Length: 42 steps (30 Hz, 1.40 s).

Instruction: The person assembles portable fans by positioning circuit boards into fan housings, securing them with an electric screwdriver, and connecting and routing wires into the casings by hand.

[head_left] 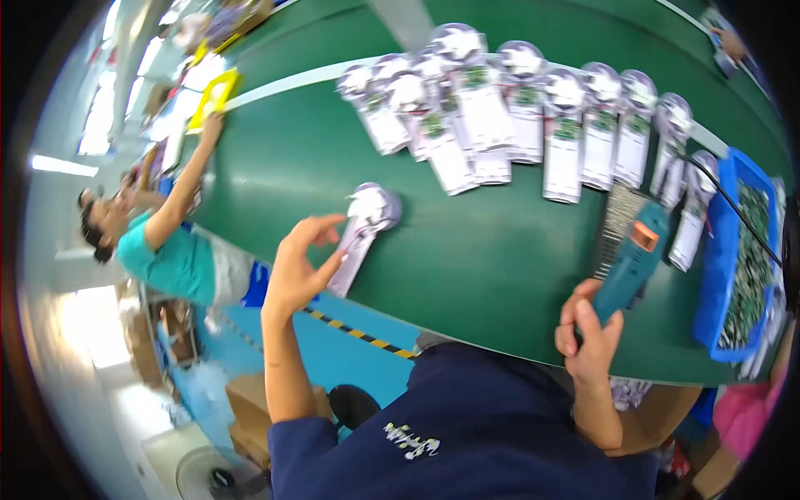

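My left hand point(302, 265) hovers with fingers spread, its fingertips touching a white paddle-shaped part point(363, 230) that lies on the green table point(467, 250) near the front edge. My right hand point(590, 332) grips the handle of a teal electric screwdriver point(633, 260) with an orange switch; a black cable runs from it up to the right. The tool rests over the table's front right, beside a ribbed grey pad point(621, 218).
A long row of similar white parts with green boards point(525, 117) lies across the table's far side. A blue tray point(733, 258) of small pieces stands at the right. Another person in a teal shirt point(171, 250) reaches onto the table at the left, near a yellow tray point(215, 96).
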Motion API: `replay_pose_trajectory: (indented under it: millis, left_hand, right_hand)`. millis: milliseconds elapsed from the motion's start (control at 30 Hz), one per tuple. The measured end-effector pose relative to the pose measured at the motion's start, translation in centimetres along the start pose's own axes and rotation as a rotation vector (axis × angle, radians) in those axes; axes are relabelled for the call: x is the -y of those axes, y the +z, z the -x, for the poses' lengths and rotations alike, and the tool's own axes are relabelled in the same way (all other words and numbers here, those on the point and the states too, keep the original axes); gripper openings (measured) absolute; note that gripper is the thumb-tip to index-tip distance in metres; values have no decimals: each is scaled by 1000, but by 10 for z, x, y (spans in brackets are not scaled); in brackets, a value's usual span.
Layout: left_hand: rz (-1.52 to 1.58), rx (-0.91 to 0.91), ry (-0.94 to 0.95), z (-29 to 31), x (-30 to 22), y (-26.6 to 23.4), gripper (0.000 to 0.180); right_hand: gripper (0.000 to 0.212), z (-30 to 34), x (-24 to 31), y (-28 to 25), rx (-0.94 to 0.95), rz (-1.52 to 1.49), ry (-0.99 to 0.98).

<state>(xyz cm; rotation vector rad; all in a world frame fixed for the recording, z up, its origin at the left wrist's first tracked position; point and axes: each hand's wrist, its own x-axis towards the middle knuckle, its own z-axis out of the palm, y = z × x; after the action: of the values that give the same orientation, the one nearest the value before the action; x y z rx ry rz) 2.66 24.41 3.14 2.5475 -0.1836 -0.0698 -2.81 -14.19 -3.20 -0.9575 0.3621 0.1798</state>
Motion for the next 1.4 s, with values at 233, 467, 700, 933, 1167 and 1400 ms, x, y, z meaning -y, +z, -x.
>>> replay_pose_trajectory:
  millis: [233, 467, 700, 933, 1167, 1400]
  left_hand:
    - [-75, -231, 156, 32, 11, 21, 26]
    - [76, -190, 127, 4, 8, 51, 50]
    - [-147, -11, -2, 0, -21, 41, 20]
    - [146, -242, 260, 5, -22, 89, 1]
    - [284, -167, 354, 6, -101, 130, 13]
    - [350, -202, 325, -13, -125, 141, 18]
  right_hand:
    - [21, 2, 23, 7, 233, 146, 172]
    - [30, 37, 187, -93, -347, 1198, -319]
    - [33, 11, 270, -177, -433, 1626, -441]
    - [34, 11, 245, -179, -609, 1916, -489]
    - [24, 22, 204, -113, -425, 1147, -610]
    - [33, 17, 73, -32, -59, 442, -222]
